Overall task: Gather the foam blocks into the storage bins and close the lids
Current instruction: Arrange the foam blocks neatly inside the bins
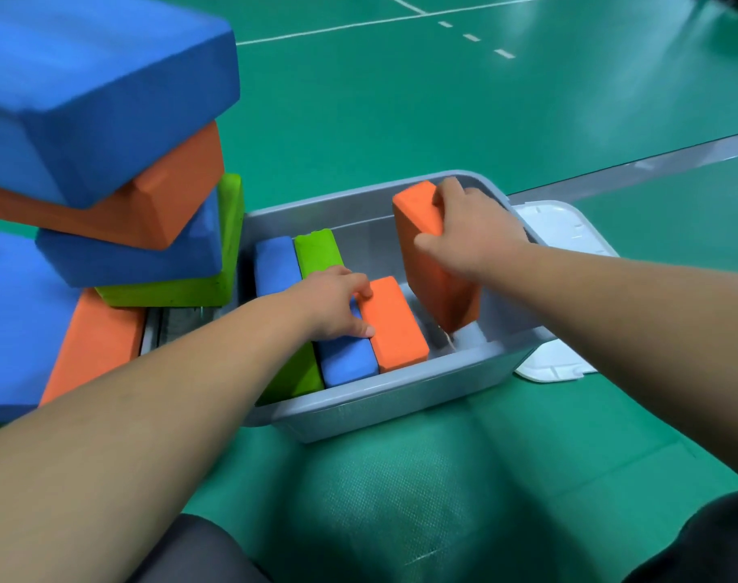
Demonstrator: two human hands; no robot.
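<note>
A grey storage bin (400, 408) stands on the green floor in front of me. Inside it, foam blocks stand on edge in rows: blue (274, 267), green (316, 252), another blue (346, 359) and an orange block (396, 326). My left hand (337, 300) presses fingertips against the orange and blue blocks, holding none. My right hand (468, 229) grips a second orange block (434, 271) upright, its lower end down inside the bin's right part.
A stack of blue, orange and green foam blocks (119, 183) stands left of the bin, over what looks like another bin. A white lid (569, 229) lies on the floor right of the bin. My knees are at the bottom edge.
</note>
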